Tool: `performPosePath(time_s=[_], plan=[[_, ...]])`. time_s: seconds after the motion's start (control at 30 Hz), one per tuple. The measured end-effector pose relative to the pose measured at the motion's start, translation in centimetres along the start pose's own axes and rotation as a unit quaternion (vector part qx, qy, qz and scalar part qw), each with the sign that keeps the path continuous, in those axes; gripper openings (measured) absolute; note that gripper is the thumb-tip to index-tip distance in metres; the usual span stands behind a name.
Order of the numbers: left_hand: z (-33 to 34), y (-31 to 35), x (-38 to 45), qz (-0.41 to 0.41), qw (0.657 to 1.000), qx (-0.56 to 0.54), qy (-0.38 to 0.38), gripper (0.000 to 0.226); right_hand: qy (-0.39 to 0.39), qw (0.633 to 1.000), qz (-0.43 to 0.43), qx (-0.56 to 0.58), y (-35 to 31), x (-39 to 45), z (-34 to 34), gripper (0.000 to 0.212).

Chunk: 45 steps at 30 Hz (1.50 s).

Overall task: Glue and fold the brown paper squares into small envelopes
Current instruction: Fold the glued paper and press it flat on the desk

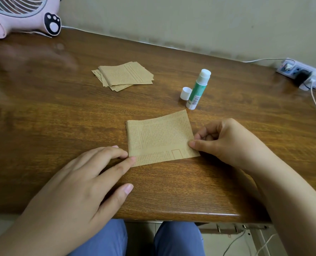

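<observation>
A brown newsprint-patterned paper square (pixel 161 138), matte and thin, lies near the front edge of the glossy wood-grain table (pixel 61 111), its left edge folded over into a narrow strip. The left hand (pixel 76 187) lies flat, fingers straight, fingertips pressing the sheet's lower-left corner. The right hand (pixel 225 143) has curled fingers, thumb and forefinger pinching the sheet's right edge. Farther back sits a loose stack of matching brown paper squares (pixel 124 76). Right of it stands an uncapped green-and-white cylindrical glue stick (pixel 197 89), its small white plastic cap (pixel 185 93) just beside it. A pink plastic fan (pixel 22 15) occupies the far-left corner, a white power strip (pixel 305 75) the far right
</observation>
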<state>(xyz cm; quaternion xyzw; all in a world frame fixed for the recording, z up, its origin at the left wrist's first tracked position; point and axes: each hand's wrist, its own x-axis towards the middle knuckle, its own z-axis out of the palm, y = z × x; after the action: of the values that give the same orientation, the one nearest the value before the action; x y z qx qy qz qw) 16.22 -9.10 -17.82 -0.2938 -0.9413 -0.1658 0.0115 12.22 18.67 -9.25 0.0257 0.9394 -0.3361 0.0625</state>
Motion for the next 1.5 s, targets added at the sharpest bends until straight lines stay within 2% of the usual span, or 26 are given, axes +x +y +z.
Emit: performPosePath(time_s=[0.23,0.33,0.4,0.5,0.6,0.67,0.77,0.93,1.03,1.13,1.33,1.5], plan=[[-0.6,0.2,-0.5,-0.007,1.000,-0.015,0.019,0.046,-0.006,1.000,0.014,-0.008,-0.4,-0.2,0.0,0.015],[-0.6,0.4,-0.3,-0.007,0.999,-0.016,0.034,0.045,0.019,0.999,0.011,-0.031,-0.4,-0.3,0.2,0.015],[-0.7,0.6,-0.3,-0.004,0.999,-0.014,0.042,0.045,0.065,0.995,0.003,-0.071,-0.4,-0.7,0.6,0.017],[-0.9,0.8,-0.3,-0.001,0.999,-0.003,0.051,0.045,0.156,0.977,-0.066,-0.131,-1.2,-2.0,1.8,0.022],[-1.1,1.1,-0.2,-0.002,0.997,-0.007,0.077,0.043,0.128,0.969,-0.174,-0.116,-3.3,-3.0,4.6,0.010],[-1.3,1.4,-0.2,0.001,0.995,-0.003,0.099,0.043,0.109,0.968,-0.197,-0.108,-4.4,-2.9,6.6,0.007],[-1.9,1.8,-0.2,0.013,0.992,0.016,0.124,0.043,0.105,0.973,-0.186,-0.092,-4.6,-2.6,7.4,0.006],[-2.5,2.1,-0.3,0.024,0.990,0.013,0.136,0.043,0.143,0.977,-0.105,-0.117,-1.7,-2.9,3.7,0.006],[-3.1,2.0,-0.1,0.037,0.990,0.008,0.136,0.042,0.118,0.981,-0.068,-0.141,-1.4,-3.0,2.2,0.006],[-4.1,2.1,1.4,0.037,0.991,-0.011,0.130,0.039,0.116,0.975,-0.085,-0.167,-2.9,-2.4,2.7,0.006],[-4.6,3.2,5.1,-0.009,0.994,-0.035,0.105,0.022,0.100,0.977,-0.152,-0.113,-6.0,-1.4,6.5,0.004],[-3.8,2.9,4.2,-0.076,0.984,-0.054,0.149,0.013,0.122,0.981,-0.104,-0.111,-3.7,-1.6,4.8,0.005]])
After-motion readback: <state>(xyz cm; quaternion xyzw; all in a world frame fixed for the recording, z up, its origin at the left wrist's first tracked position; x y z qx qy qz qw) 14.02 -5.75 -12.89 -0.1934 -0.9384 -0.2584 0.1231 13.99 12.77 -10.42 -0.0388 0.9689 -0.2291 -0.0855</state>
